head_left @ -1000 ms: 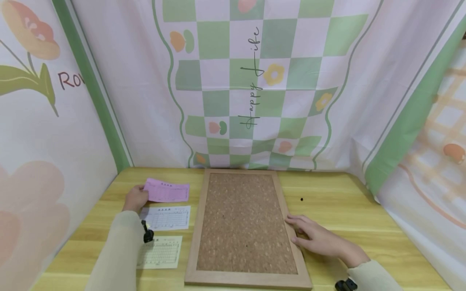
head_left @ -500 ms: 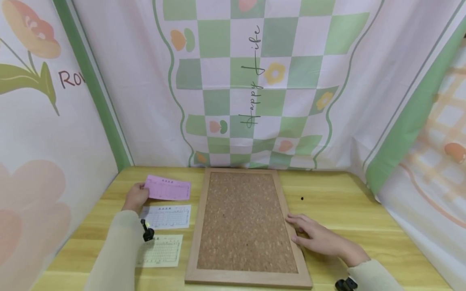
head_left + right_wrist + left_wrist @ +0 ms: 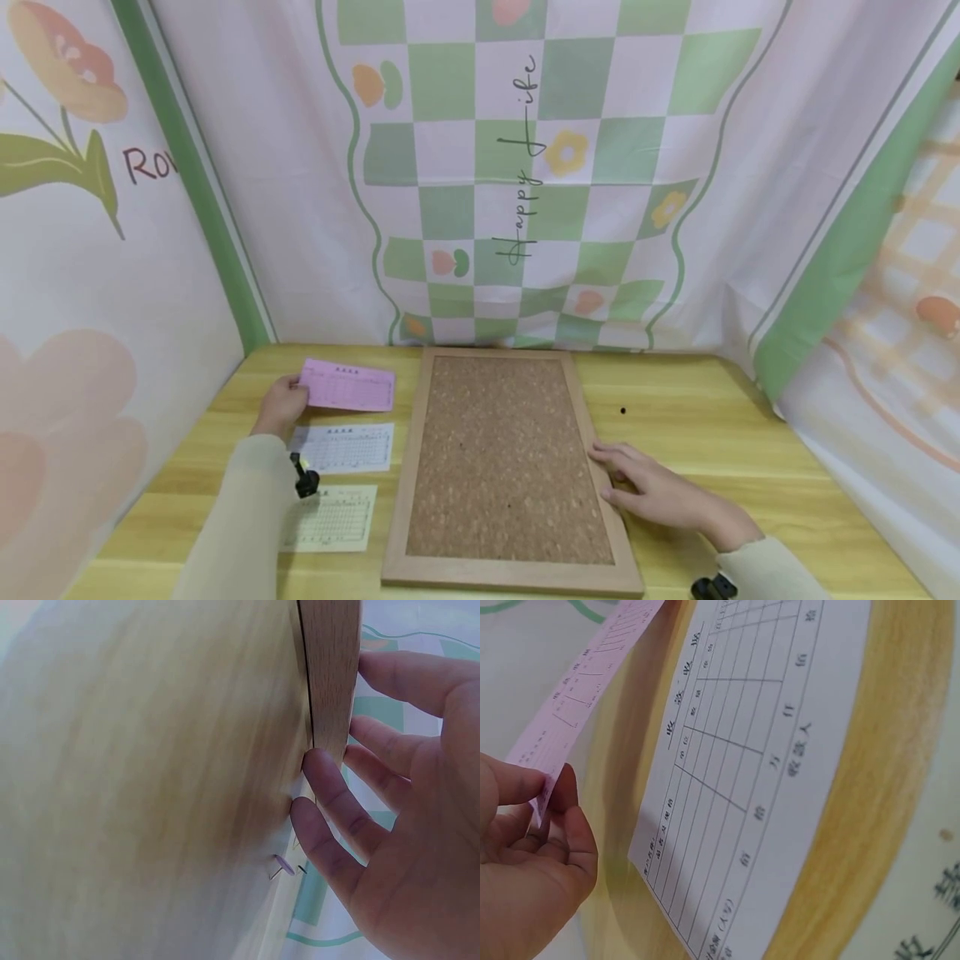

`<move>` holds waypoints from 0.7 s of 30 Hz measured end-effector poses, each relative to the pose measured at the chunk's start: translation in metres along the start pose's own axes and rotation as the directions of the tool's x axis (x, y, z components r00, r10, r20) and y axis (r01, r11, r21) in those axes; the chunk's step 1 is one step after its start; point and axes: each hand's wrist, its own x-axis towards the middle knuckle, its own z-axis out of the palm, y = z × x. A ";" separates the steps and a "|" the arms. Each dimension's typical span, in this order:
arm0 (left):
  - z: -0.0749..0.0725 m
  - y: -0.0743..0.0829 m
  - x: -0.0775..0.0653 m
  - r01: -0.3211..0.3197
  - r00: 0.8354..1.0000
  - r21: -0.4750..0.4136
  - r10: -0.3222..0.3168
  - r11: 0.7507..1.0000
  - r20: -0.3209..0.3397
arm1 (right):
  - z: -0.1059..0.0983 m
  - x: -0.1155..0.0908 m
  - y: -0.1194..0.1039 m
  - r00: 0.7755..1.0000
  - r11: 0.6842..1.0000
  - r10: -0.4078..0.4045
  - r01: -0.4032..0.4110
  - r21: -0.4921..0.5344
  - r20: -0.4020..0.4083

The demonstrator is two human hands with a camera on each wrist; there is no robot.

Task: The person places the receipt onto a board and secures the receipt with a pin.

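My left hand (image 3: pixel 281 407) pinches the left end of a pink receipt slip (image 3: pixel 349 387) between thumb and fingers. In the left wrist view the slip (image 3: pixel 592 682) is held up off the table, tilted. Just below it in the head view lies a white receipt slip (image 3: pixel 347 447), and nearer the front a pale yellow one (image 3: pixel 333 521), partly covered by my left sleeve. A wood-framed cork board (image 3: pixel 510 458) lies flat in the middle. My right hand (image 3: pixel 660 492) rests against the board's right frame, its fingers extended and fingertips touching the wood (image 3: pixel 334 675).
A thumbtack (image 3: pixel 283 865) lies on the table by my right fingers in the right wrist view. A small black dot (image 3: pixel 622 410) is on the table (image 3: pixel 697 383) right of the board. A checkered cloth (image 3: pixel 525 208) hangs behind the table.
The pink slip has shifted slightly up and to the right with my left hand, and looks flatter toward the camera. My right hand and the board have stayed put.
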 end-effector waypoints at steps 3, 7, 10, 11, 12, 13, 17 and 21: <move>0.001 0.001 0.000 -0.003 1.000 -0.030 0.003 1.000 0.002 | 0.000 0.000 0.000 1.000 1.000 0.000 0.000 0.001 -0.003; 0.002 0.002 0.000 -0.015 1.000 -0.055 0.015 0.998 0.000 | 0.000 0.000 -0.001 1.000 1.000 -0.002 0.002 0.008 -0.006; 0.004 0.004 -0.001 -0.022 1.000 -0.073 0.022 0.997 -0.001 | 0.000 -0.001 -0.002 1.000 1.000 0.001 -0.001 0.015 -0.003; 0.004 0.004 -0.001 -0.025 1.000 -0.081 0.025 0.996 0.001 | 0.000 -0.001 -0.002 1.000 1.000 0.005 -0.005 0.015 -0.003; 0.005 0.004 -0.001 -0.028 1.000 -0.088 0.028 0.996 0.003 | 0.000 -0.001 -0.002 1.000 1.000 0.007 -0.007 0.017 -0.002; 0.005 0.004 -0.001 -0.028 1.000 -0.091 0.028 0.995 0.003 | 0.000 -0.001 -0.002 1.000 1.000 0.009 -0.009 0.016 -0.001; 0.006 0.006 -0.001 -0.030 1.000 -0.081 0.031 0.996 0.003 | 0.000 -0.001 -0.001 1.000 1.000 0.003 -0.003 0.013 -0.004; 0.004 0.009 -0.005 -0.042 0.999 -0.051 0.042 0.998 0.007 | 0.000 -0.001 0.000 1.000 1.000 0.000 0.000 0.017 -0.005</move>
